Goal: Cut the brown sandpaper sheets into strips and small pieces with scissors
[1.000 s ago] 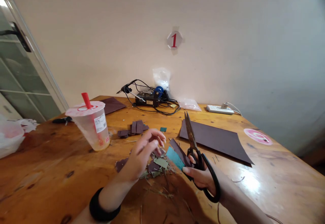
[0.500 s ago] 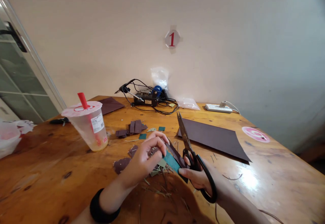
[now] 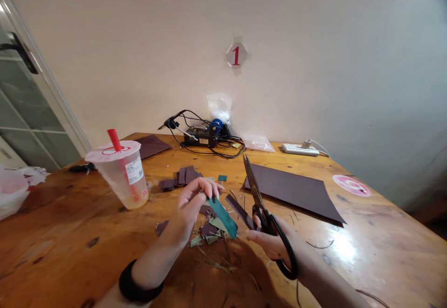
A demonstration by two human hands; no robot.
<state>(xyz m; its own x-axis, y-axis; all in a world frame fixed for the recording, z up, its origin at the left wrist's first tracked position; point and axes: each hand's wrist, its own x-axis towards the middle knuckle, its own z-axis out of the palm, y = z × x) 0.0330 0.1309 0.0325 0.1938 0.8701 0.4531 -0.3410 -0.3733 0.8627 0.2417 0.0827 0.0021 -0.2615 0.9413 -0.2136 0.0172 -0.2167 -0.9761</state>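
Note:
A teal strip point(image 3: 222, 217) hangs from the pinched fingertips of my left hand point(image 3: 193, 205), over a heap of scraps. My right hand point(image 3: 272, 240) has its fingers through the handles of black scissors point(image 3: 256, 187), whose blades point up and away, nearly together. Between the same hand's fingers is a narrow dark purple strip point(image 3: 239, 209), slanting up to the left. Under the teal strip lie green and purple scraps point(image 3: 209, 231) with thin stalk-like bits. Beyond my left hand is a pile of small purple pieces point(image 3: 185, 175), with a small teal square point(image 3: 222, 177) to its right.
A plastic cup point(image 3: 120, 177) with a red straw stands at the left. A large purple sheet point(image 3: 289, 189) lies at the right. Farther back are a black device point(image 3: 200, 137) with cables, a plastic bag point(image 3: 260, 142) and a power strip point(image 3: 300, 149). A white bag point(image 3: 17, 189) sits far left.
My left hand has moved left and slightly down, taking the teal strip away from the purple strip. The purple strip stays in my right hand, which has hardly moved.

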